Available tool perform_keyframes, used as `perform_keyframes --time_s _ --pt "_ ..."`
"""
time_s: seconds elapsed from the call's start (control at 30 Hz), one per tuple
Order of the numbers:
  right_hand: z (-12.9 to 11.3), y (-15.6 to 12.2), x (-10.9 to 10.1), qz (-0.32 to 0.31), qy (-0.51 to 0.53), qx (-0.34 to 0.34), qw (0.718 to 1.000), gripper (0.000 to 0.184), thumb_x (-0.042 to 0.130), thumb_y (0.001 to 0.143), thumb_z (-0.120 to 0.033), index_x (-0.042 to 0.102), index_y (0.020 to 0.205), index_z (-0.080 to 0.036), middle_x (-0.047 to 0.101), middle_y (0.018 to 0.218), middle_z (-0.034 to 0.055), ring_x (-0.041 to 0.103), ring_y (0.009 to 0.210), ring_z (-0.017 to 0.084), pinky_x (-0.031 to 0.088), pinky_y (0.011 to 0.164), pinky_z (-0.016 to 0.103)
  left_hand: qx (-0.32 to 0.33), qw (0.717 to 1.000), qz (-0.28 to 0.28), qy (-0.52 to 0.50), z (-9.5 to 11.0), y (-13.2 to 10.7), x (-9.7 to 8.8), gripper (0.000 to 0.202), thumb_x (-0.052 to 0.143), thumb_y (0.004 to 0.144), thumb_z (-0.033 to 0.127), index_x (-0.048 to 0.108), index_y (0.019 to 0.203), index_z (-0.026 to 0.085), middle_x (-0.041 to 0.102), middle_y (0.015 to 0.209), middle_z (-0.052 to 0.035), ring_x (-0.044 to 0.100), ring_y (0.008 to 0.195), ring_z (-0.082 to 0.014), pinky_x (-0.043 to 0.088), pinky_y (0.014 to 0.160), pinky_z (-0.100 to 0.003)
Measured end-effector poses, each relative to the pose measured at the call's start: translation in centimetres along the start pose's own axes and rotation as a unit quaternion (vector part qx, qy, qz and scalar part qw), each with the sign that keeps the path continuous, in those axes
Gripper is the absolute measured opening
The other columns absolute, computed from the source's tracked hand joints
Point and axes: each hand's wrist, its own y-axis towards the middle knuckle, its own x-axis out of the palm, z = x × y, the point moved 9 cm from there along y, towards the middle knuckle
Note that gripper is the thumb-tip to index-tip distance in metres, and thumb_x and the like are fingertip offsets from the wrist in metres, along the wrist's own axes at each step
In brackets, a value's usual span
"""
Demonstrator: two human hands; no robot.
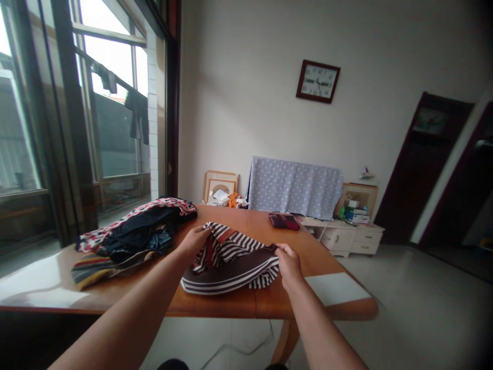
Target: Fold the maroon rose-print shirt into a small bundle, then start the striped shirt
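Observation:
A brown-and-white striped garment (231,264) lies bunched on the wooden table (231,303) in front of me. My left hand (193,240) is closed on its upper left edge. On the right edge of the cloth my right hand (288,263) pinches the fabric. Both arms reach in from the bottom of the view.
A pile of clothes (133,234) lies on the table to the left. A small dark folded item (284,221) sits at the far side. Behind stand a low white cabinet (346,236), a dotted cloth cover (295,186), a wall clock (318,81), and windows on the left.

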Motion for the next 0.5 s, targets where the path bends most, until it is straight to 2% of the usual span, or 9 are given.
perform_keyframes --time_s 0.1,0.2,0.3,0.4,0.5 --pt "-0.3 0.9 -2.4 0.067 0.016 -0.019 0.997 0.03 0.067 0.064 -0.037 0.069 0.088 -0.018 0.07 0.076 0.001 0.063 0.072 0.019 0.049 0.066 0.028 0.017 1.0 -0.002 0.005 0.7 0.0 -0.2 0.032 0.078 0.074 0.043 0.07 0.091 0.017 0.077 0.081 -0.0071 0.073 0.073 -0.0223 0.057 0.066 -0.029" --pt "0.2 1.4 -5.2 0.13 0.012 -0.01 0.991 0.031 0.065 0.066 -0.037 0.069 0.09 -0.018 0.068 0.072 0.0005 0.061 0.067 0.019 0.047 0.059 0.028 0.038 0.999 0.006 0.008 1.4 0.1 -1.1 0.038 0.079 0.074 0.048 0.071 0.094 0.016 0.077 0.085 -0.0085 0.073 0.078 -0.0225 0.058 0.069 -0.029" --pt "0.9 1.4 -6.6 0.137 -0.054 -0.009 0.989 0.029 0.061 0.07 -0.039 0.07 0.088 -0.019 0.07 0.073 0.0024 0.063 0.069 0.022 0.047 0.059 0.03 0.056 0.998 0.017 -0.012 2.0 0.1 -1.8 0.044 0.077 0.077 0.054 0.073 0.099 0.015 0.078 0.09 -0.0115 0.074 0.08 -0.0236 0.059 0.07 -0.03" --pt "1.0 1.2 -5.7 0.092 -0.166 -0.035 0.981 0.029 0.064 0.073 -0.043 0.073 0.089 -0.021 0.074 0.086 0.0064 0.067 0.085 0.025 0.051 0.075 0.033 0.047 0.998 -0.008 -0.047 2.1 -0.3 -0.9 0.048 0.077 0.077 0.054 0.073 0.105 0.015 0.078 0.096 -0.014 0.075 0.081 -0.0246 0.061 0.074 -0.034" --pt "0.5 0.7 -3.0 0.03 -0.208 -0.067 0.975 0.034 0.068 0.074 -0.044 0.075 0.099 -0.022 0.075 0.1 0.0095 0.067 0.096 0.026 0.051 0.085 0.036 0.028 0.996 -0.065 -0.061 2.6 -1.1 1.3 0.053 0.077 0.077 0.056 0.072 0.112 0.016 0.078 0.102 -0.0145 0.075 0.086 -0.0261 0.061 0.079 -0.037"
